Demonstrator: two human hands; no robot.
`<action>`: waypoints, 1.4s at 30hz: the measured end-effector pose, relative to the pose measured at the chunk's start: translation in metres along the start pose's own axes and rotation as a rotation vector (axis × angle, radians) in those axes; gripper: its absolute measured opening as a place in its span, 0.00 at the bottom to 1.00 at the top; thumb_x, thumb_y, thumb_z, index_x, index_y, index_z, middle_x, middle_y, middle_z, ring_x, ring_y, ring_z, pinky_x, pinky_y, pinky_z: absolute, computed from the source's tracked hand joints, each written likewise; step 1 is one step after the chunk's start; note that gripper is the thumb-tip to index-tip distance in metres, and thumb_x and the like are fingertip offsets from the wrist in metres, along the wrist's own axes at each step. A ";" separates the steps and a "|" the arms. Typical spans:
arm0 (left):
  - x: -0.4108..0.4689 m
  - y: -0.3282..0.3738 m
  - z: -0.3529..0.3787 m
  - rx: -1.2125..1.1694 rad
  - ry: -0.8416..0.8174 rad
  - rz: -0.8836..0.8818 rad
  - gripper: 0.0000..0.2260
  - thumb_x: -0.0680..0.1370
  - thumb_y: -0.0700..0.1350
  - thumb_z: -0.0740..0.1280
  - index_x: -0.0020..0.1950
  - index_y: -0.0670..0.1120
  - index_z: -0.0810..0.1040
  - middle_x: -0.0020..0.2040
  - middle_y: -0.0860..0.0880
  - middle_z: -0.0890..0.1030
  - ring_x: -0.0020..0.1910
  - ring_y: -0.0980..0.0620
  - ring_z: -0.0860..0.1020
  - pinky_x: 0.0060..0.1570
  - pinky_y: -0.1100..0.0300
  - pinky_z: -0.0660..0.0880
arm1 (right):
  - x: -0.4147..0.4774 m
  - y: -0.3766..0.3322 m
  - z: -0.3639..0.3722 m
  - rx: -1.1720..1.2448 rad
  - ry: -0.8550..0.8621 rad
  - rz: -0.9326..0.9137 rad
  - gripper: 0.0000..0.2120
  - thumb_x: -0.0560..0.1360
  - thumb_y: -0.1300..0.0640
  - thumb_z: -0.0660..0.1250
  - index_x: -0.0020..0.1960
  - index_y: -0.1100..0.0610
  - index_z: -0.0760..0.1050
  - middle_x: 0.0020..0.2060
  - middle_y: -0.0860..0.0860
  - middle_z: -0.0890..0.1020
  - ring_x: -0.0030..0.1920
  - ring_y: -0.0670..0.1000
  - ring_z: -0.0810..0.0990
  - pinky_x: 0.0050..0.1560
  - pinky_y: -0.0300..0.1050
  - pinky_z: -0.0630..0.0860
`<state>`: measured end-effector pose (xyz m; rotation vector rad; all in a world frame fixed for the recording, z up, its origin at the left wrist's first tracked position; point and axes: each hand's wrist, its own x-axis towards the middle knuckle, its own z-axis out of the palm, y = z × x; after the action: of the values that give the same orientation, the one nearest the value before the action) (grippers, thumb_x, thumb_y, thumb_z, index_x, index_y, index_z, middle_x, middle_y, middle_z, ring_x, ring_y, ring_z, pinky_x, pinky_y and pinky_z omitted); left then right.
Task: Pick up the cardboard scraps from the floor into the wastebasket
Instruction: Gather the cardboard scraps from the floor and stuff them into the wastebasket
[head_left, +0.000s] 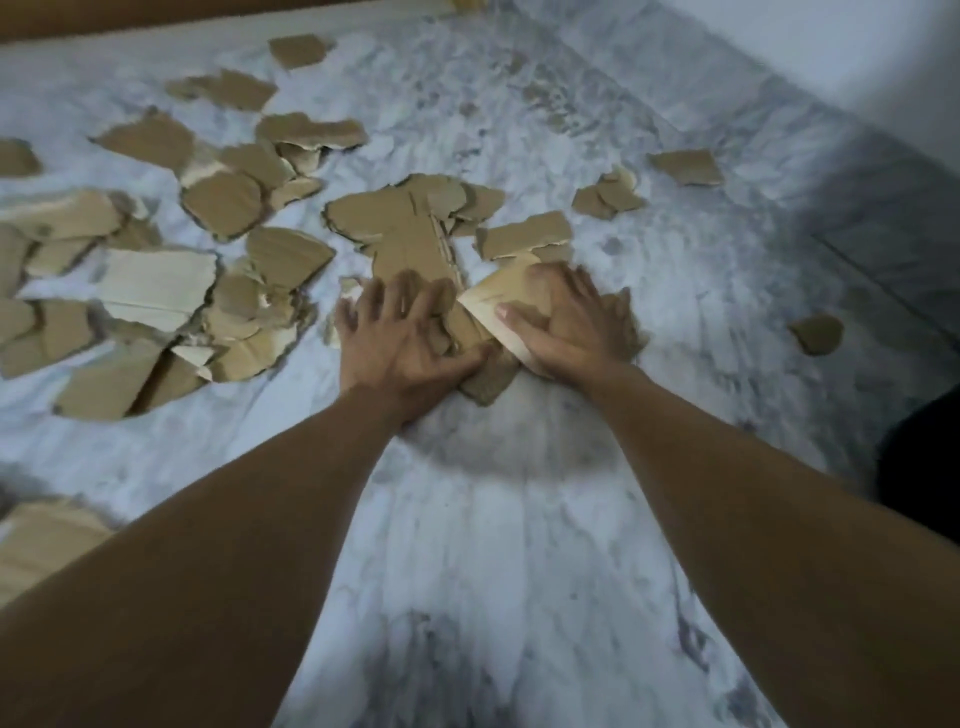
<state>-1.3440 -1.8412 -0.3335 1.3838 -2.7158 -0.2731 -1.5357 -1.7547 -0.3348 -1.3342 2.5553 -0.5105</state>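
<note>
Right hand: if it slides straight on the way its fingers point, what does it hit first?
Probably the brown cardboard scrap lying just beyond the right hand; blur hides whether they already touch.

The room is dim and bluish; a soft round shadow lies on the floor (519, 571) in the middle; the left hand (400, 338) and right hand (566, 322) look smeared; the far right corner goes dark; edges look stretched.

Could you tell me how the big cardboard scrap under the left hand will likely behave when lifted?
The big scrap is probably fairly stiff, though it may fold at the crease running along it. It looks thin, so likely light. Lying flat on the smooth floor, it may slide under the left hand rather than lift.
</note>
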 end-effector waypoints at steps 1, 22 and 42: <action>-0.002 -0.002 -0.002 0.024 0.034 -0.008 0.42 0.68 0.81 0.51 0.77 0.61 0.61 0.79 0.48 0.62 0.77 0.40 0.58 0.74 0.38 0.54 | -0.001 -0.001 0.003 0.031 0.058 -0.019 0.32 0.71 0.26 0.56 0.68 0.41 0.67 0.70 0.48 0.73 0.74 0.56 0.68 0.75 0.66 0.54; 0.029 -0.114 -0.031 0.006 0.025 -0.485 0.49 0.68 0.83 0.41 0.82 0.58 0.51 0.84 0.45 0.44 0.81 0.33 0.41 0.71 0.26 0.38 | 0.011 -0.043 0.027 -0.037 0.073 -0.181 0.40 0.67 0.22 0.59 0.68 0.48 0.67 0.69 0.52 0.71 0.72 0.58 0.66 0.74 0.62 0.56; -0.061 -0.121 -0.045 0.178 0.007 -0.409 0.41 0.68 0.82 0.48 0.70 0.56 0.66 0.69 0.44 0.68 0.67 0.36 0.66 0.58 0.36 0.68 | -0.038 -0.117 0.024 0.022 -0.070 -0.223 0.41 0.72 0.29 0.67 0.73 0.55 0.59 0.63 0.59 0.79 0.60 0.64 0.79 0.49 0.52 0.71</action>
<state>-1.2048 -1.8672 -0.3121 1.9804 -2.4780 -0.0486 -1.4182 -1.7897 -0.3091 -1.6087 2.3520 -0.5194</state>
